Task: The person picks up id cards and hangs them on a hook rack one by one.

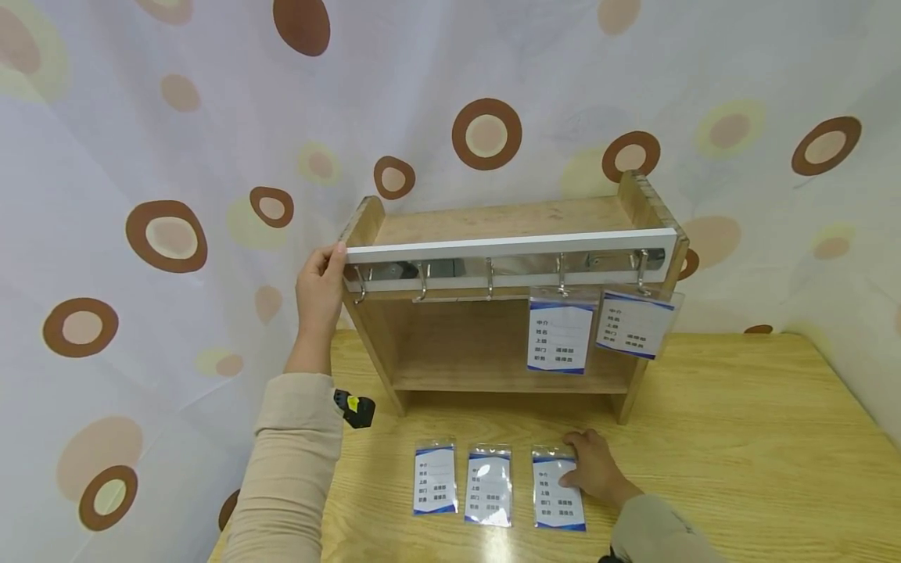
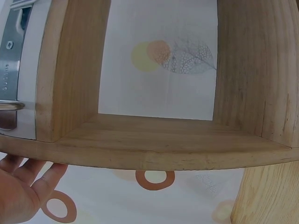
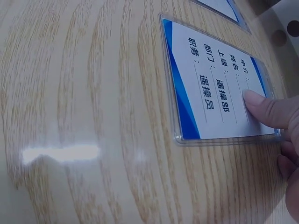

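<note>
At the wooden shelf's (image 1: 366, 227) upper left front corner, my left hand (image 1: 320, 289) grips the edge of the side board; its fingers (image 2: 44, 182) lie along the outer face in the left wrist view. My right hand (image 1: 594, 469) pinches the rightmost badge on the table, a name badge (image 3: 215, 93) in a clear plastic holder. The thumb lies over its printed face, and other fingers are by the edge. To the left of it lie a middle badge (image 1: 489, 489) and a left badge (image 1: 436, 478), both face up.
A white rail (image 1: 507, 246) with several metal hooks runs along the shelf's top front. Two badges hang at its right end, one nearly straight (image 1: 560, 336) and one tilted (image 1: 636, 324). The wooden table (image 1: 739, 438) reaches a patterned curtain (image 1: 563, 94) behind.
</note>
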`<state>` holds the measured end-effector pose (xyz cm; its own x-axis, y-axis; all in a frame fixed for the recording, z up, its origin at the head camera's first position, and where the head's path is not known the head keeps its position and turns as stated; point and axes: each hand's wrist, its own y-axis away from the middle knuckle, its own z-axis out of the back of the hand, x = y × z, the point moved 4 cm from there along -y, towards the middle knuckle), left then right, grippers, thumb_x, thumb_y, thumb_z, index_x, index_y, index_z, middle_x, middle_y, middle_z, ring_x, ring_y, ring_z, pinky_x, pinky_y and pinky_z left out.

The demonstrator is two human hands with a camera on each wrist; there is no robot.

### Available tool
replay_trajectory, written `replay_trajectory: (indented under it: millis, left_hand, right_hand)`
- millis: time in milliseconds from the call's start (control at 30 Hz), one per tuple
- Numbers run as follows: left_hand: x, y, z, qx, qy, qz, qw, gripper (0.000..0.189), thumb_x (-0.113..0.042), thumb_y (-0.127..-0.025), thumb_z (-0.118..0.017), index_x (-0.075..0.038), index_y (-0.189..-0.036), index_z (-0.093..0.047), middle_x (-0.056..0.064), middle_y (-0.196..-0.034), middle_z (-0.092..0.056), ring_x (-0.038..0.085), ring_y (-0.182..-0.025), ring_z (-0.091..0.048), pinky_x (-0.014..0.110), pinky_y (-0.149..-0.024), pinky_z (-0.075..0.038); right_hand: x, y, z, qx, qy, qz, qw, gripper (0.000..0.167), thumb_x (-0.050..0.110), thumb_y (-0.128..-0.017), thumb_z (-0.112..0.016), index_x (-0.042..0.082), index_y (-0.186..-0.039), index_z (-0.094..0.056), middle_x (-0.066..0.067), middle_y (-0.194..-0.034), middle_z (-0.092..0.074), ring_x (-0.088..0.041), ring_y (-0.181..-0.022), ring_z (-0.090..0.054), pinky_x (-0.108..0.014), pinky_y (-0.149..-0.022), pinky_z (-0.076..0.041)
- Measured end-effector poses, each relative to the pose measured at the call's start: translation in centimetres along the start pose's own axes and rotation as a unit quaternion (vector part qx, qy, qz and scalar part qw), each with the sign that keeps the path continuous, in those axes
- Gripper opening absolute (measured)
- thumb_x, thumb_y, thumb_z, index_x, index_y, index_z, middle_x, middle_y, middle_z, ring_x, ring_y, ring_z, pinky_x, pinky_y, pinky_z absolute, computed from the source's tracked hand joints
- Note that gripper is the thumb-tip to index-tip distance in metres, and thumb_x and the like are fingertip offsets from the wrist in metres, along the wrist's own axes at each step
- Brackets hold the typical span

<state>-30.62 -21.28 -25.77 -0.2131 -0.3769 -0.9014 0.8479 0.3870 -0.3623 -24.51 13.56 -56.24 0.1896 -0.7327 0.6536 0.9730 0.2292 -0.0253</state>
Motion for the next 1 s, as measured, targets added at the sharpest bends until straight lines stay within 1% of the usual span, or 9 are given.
replay_trajectory:
  millis: [67,167,267,300,400,700,767,833,1000]
  left_hand:
    - [0.0,0.0,0.0,-0.002,0.001,-0.003,1.0000,0.038,-0.038,-0.085,-0.051,-0.003,-0.100,-0.059,0.007,-0.102,-0.056,0.013,-0.092,-0.046,0.026,-0.081,-0.036]
    - [0.0,0.0,0.0,-0.002,-0.003,-0.002,1.0000,0.038,-0.038,-0.085,-0.051,-0.004,-0.099,-0.059,0.006,-0.101,-0.056,0.012,-0.090,-0.045,0.025,-0.079,-0.036]
    - [0.0,0.0,0.0,-0.003,-0.005,0.000,1.0000,0.038,-0.038,-0.085,-0.051,-0.004,-0.099,-0.059,0.006,-0.100,-0.056,0.012,-0.089,-0.045,0.025,-0.078,-0.036]
    - [0.1,0.1,0.0,-0.004,-0.006,0.000,1.0000,0.037,-0.038,-0.085,-0.051,-0.005,-0.099,-0.060,0.006,-0.100,-0.056,0.013,-0.090,-0.045,0.026,-0.078,-0.036]
    - [0.1,0.0,0.0,-0.007,-0.009,-0.003,0.9999,0.037,-0.038,-0.085,-0.052,-0.005,-0.099,-0.060,0.007,-0.101,-0.056,0.014,-0.091,-0.046,0.027,-0.079,-0.036]
    - [0.0,-0.1,-0.2,-0.006,-0.008,-0.002,0.9999,0.036,-0.037,-0.085,-0.052,-0.005,-0.099,-0.060,0.007,-0.103,-0.057,0.015,-0.092,-0.046,0.028,-0.080,-0.036]
    - [0.0,-0.1,-0.2,-0.007,-0.012,-0.003,0.9999,0.036,-0.038,-0.085,-0.052,-0.005,-0.099,-0.060,0.008,-0.102,-0.057,0.016,-0.092,-0.046,0.029,-0.080,-0.036]
    - [0.1,-0.2,-0.1,-0.009,-0.017,-0.004,0.9998,0.038,-0.039,-0.084,-0.052,-0.005,-0.099,-0.060,0.008,-0.102,-0.057,0.017,-0.092,-0.046,0.030,-0.080,-0.036]
    - [0.3,-0.3,0.0,-0.012,-0.018,0.001,0.9998,0.038,-0.041,-0.084,-0.052,-0.007,-0.099,-0.060,0.006,-0.101,-0.057,0.014,-0.090,-0.046,0.027,-0.078,-0.036]
  right_hand:
    - [-0.1,0.0,-0.1,-0.019,0.001,0.018,0.9997,0.065,0.018,-0.049,-0.081,-0.007,-0.101,-0.053,-0.016,-0.088,-0.043,-0.031,-0.082,-0.041,-0.042,-0.076,-0.037]
    - [-0.2,0.1,-0.1,-0.025,0.001,0.021,0.9995,0.065,0.019,-0.049,-0.081,-0.009,-0.100,-0.052,-0.018,-0.089,-0.043,-0.033,-0.084,-0.041,-0.044,-0.077,-0.037]
    - [0.1,0.3,0.0,-0.014,-0.004,0.004,0.9999,0.060,0.016,-0.050,-0.080,-0.008,-0.098,-0.054,-0.018,-0.090,-0.043,-0.033,-0.085,-0.041,-0.044,-0.078,-0.037]
    - [0.4,0.4,0.1,-0.002,-0.010,-0.010,0.9999,0.058,0.013,-0.052,-0.080,-0.008,-0.098,-0.054,-0.018,-0.091,-0.043,-0.034,-0.087,-0.041,-0.047,-0.079,-0.036]
    - [0.8,0.5,0.3,0.007,-0.007,-0.022,0.9997,0.051,0.010,-0.053,-0.079,-0.005,-0.095,-0.055,-0.015,-0.090,-0.044,-0.031,-0.086,-0.041,-0.044,-0.077,-0.038]
    - [0.6,0.6,0.4,-0.009,0.009,-0.010,0.9999,0.040,0.008,-0.051,-0.079,0.001,-0.079,-0.051,-0.009,-0.081,-0.042,-0.026,-0.079,-0.040,-0.038,-0.071,-0.036]
    - [0.5,0.7,0.5,-0.009,-0.008,-0.010,0.9999,0.039,0.007,-0.051,-0.078,0.001,-0.078,-0.050,-0.008,-0.080,-0.042,-0.024,-0.077,-0.040,-0.037,-0.069,-0.036]
    - [0.4,0.8,0.8,-0.007,-0.041,-0.015,0.9990,0.038,0.005,-0.052,-0.077,0.000,-0.078,-0.050,-0.007,-0.078,-0.043,-0.022,-0.074,-0.041,-0.034,-0.066,-0.037]
    - [0.4,1.4,1.4,0.006,-0.129,-0.032,0.9911,0.034,0.000,-0.061,-0.072,0.000,-0.082,-0.046,-0.005,-0.074,-0.045,-0.016,-0.067,-0.041,-0.027,-0.059,-0.038]
